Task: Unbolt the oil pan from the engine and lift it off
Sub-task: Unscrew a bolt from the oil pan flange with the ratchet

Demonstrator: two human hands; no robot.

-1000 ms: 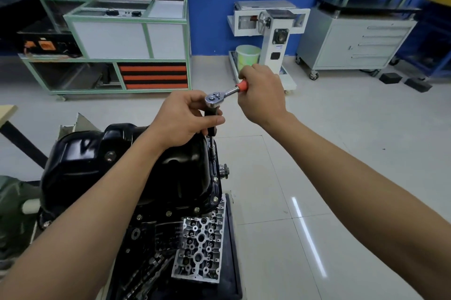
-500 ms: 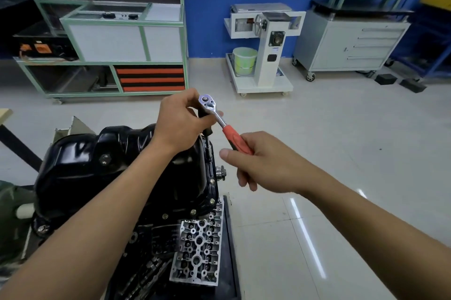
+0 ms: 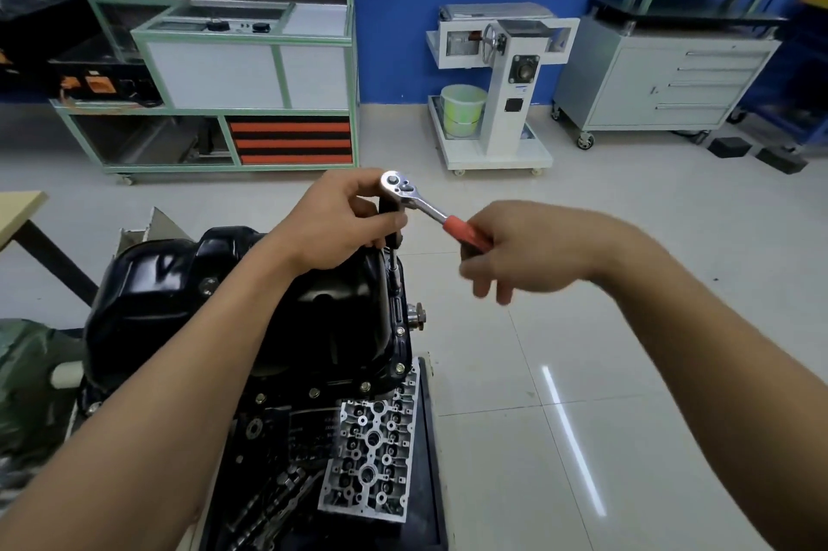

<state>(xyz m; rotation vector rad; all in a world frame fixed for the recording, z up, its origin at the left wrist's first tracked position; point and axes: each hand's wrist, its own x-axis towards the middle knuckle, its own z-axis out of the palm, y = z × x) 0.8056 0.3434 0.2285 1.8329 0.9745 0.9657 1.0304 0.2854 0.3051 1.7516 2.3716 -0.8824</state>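
Observation:
The glossy black oil pan (image 3: 188, 295) sits upside-up on the engine (image 3: 313, 425), with bolts showing along its right and front flange. A ratchet (image 3: 419, 201) with a chrome head and red handle stands on a black extension that drops to the pan's far right flange. My left hand (image 3: 334, 221) grips the extension just under the ratchet head. My right hand (image 3: 533, 252), blurred, holds the red handle's end, which points right and toward me.
A silver cylinder head (image 3: 374, 456) lies in front of the engine on a black tray. On the tiled floor beyond stand a green-framed bench (image 3: 251, 57), a white machine stand (image 3: 502, 89) with a green bucket, and a grey drawer cabinet (image 3: 663, 80).
My right hand swung the ratchet handle from far right round toward me, then back a little to the right. My left hand stayed on the extension.

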